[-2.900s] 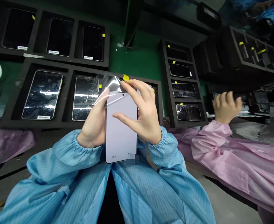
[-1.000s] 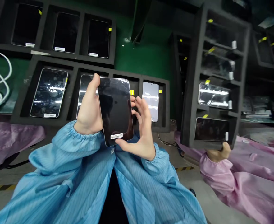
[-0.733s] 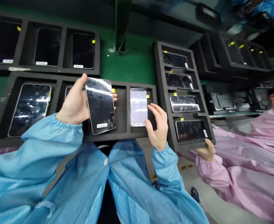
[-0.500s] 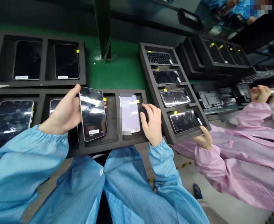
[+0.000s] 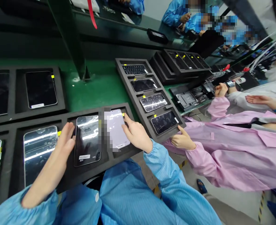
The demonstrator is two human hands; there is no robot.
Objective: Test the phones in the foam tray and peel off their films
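Observation:
My left hand point(image 5: 54, 153) lies flat with its fingers apart, fingertips on the black foam tray point(image 5: 119, 159) just left of a dark glossy phone point(image 5: 87, 140). That phone sits face-up in its slot, a white label near its lower edge. My right hand point(image 5: 136, 136) rests its fingertips on a pale-screened phone point(image 5: 115, 129) in the adjoining slot, holding nothing. Part of that phone is blurred out. Another glossy phone point(image 5: 38, 154) lies in the slot left of my left hand.
A co-worker's hand point(image 5: 181, 140) in a pink sleeve touches a narrow foam tray point(image 5: 142, 103) of phones at my right. More foam trays stand on the green bench point(image 5: 100, 84). Black fixtures point(image 5: 185, 100) sit beyond, with more people in blue at the far bench.
My left hand has let go of the dark phone, which now lies in its tray slot. My view has swung upward and to the left, bringing the far bench into sight.

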